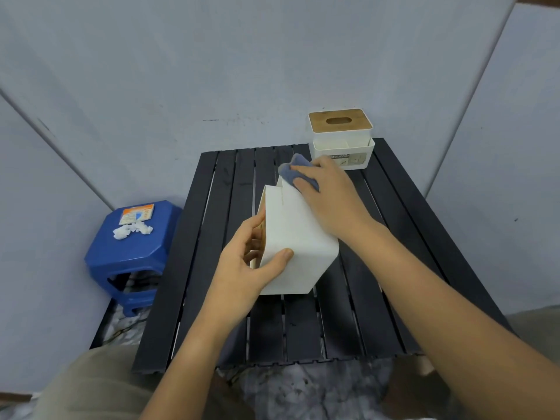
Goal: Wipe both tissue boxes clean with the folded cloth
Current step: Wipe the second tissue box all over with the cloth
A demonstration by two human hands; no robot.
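A white tissue box (298, 234) is tipped on its side above the middle of the black slatted table (194, 268). My left hand (251, 265) grips its near left end, thumb on the white face. My right hand (327, 198) presses a folded blue-grey cloth (295, 171) against the box's far upper edge. A second white tissue box (341, 137) with a wooden slotted lid stands upright at the table's far right corner, untouched.
A blue plastic stool (133, 256) stands left of the table with a card and crumpled white tissue on top. Pale walls close in behind and on both sides. My knees are below the table's near edge.
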